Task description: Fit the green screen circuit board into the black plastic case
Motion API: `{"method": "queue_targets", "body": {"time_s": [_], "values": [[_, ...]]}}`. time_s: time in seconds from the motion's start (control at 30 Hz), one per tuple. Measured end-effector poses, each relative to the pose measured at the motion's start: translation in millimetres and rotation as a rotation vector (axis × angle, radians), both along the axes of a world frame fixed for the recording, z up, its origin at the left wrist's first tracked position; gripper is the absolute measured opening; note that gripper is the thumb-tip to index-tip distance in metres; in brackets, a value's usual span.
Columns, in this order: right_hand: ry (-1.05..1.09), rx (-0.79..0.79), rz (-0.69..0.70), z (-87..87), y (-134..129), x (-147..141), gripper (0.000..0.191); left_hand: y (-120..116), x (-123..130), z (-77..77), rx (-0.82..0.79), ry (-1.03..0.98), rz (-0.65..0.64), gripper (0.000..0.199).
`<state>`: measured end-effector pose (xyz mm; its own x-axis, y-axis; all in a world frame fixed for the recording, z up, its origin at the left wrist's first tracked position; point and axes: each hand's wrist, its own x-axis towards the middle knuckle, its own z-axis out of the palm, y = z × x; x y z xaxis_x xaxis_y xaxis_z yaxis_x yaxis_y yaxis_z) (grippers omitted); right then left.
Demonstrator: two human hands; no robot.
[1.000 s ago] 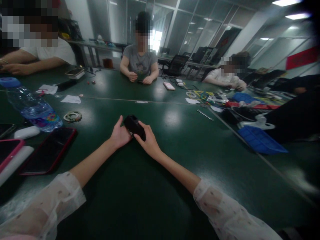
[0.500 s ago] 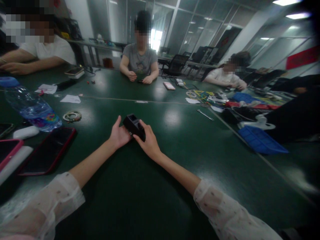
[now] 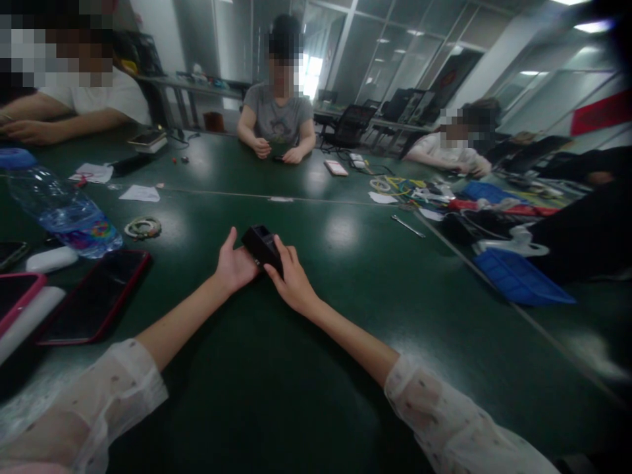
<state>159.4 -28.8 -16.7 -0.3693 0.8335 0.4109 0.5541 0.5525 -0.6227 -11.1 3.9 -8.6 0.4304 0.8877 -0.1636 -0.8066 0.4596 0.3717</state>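
Observation:
In the middle of the head view, a small black box-shaped device (image 3: pixel 263 247) is held tilted above the dark green table (image 3: pixel 316 368). I cannot make out its exact kind. My right hand (image 3: pixel 292 280) is closed around its right end, thumb on the near side and fingers over the top. On the other side, my left hand (image 3: pixel 236 264) supports it from below, palm up. The left thumb points upward, off the device, and the left fingers are partly hidden beneath it.
At left are a water bottle (image 3: pixel 74 217), a red-edged phone (image 3: pixel 99 299), a white case (image 3: pixel 52 259) and a bracelet-like ring (image 3: pixel 143 228). A wrench (image 3: pixel 407 226), cables (image 3: pixel 402 187) and a blue tray (image 3: pixel 523 276) lie right. Several people sit around the table.
The device has turned slightly in my hands, so less of its top face shows. Both hands keep nearly the same place and grip.

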Motion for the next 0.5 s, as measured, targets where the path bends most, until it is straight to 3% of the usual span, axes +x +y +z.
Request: {"method": "queue_targets", "body": {"time_s": [0.23, 0.5], "values": [[0.059, 0.047, -0.034, -0.2, -1.0, 0.9, 0.064, 0.6, -0.1, -1.6, -0.006, -0.010, 0.041, 0.061], [-0.021, 0.008, 0.005, -3.5, 2.4, 0.1, 0.066, 0.5, 0.7, -0.1, -0.002, -0.017, 0.021, 0.064]]}}
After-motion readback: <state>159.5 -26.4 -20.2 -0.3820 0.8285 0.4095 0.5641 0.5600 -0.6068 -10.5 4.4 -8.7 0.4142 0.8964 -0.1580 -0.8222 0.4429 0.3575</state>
